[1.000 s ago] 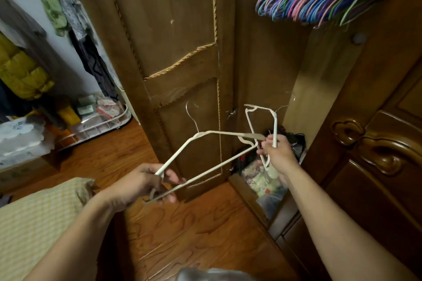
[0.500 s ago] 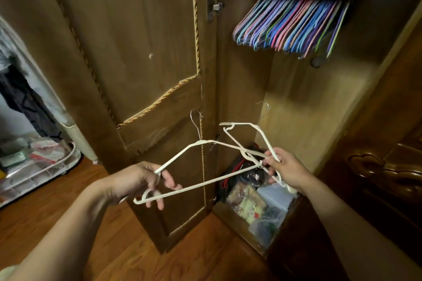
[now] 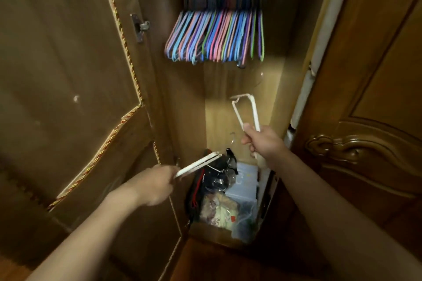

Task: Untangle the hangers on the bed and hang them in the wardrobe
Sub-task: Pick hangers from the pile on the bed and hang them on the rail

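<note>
I face the open wardrobe point(image 3: 242, 89). My left hand point(image 3: 157, 183) grips one white hanger point(image 3: 198, 164), seen edge-on and pointing up and right over the wardrobe floor. My right hand point(image 3: 262, 143) grips a second white hanger point(image 3: 247, 109), held upright with its top corner inside the wardrobe. The two white hangers are apart. High up inside hangs a dense row of coloured hangers point(image 3: 214, 39) in blue, pink, purple and green.
The wardrobe's left door point(image 3: 68, 86) stands open close to my left arm. A carved closed door point(image 3: 365, 143) is at the right. Bags, a black item and a pale plastic box point(image 3: 242, 185) fill the wardrobe's bottom.
The view has swung right to face the wardrobe's inside. The two white hangers, crossed before, have come apart. My right hand has raised its hanger upright and my left has turned its hanger edge-on.
</note>
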Motion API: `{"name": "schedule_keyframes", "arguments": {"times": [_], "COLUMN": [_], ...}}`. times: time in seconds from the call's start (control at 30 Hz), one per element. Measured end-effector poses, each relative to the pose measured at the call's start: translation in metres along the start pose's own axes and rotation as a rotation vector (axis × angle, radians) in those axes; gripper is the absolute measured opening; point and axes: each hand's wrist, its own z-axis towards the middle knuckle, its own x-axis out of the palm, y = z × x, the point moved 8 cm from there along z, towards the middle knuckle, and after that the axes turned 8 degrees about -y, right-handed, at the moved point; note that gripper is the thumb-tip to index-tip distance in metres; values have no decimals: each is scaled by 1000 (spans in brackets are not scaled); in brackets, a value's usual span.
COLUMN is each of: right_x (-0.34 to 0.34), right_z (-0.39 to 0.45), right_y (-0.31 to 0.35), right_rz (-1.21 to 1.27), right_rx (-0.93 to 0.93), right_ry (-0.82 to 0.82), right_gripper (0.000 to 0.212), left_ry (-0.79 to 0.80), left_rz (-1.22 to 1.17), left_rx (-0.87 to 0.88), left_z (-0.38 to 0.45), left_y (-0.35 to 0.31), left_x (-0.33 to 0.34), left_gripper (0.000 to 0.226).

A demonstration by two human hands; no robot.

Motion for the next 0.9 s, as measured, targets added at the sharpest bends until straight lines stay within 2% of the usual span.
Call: {"name": "schedule_keyframes", "arguments": {"times": [0.1,0.2,0.4,0.57,0.7,0.9], "right_x": [-1,1,-9,-6,-14,-58], "right_z": [5,6,28,45,58,72], "right_y": [-11,-29,-38,-38,-32,7], "right_rz": [-22,-78,-89,-136,-136,-60], "right_rx": [128,189,323,271,149,33], "right_ry": [-14,-53,-50,10,-1,-179], "right_gripper": [34,16,10,20,15,2], "left_ry": [-30,-3,-25,-19,10,147], "left_rz": [203,333,269,212,-2,-513], "left_rx": [114,101,30,-27,-115,-208], "left_z": [14,14,18,25,42,86], "left_y": [-28,-38,-59,-62,-50,-37], "left_x": [6,13,18,24,28,9], "left_gripper": [47,58,63,59,27,18]}}
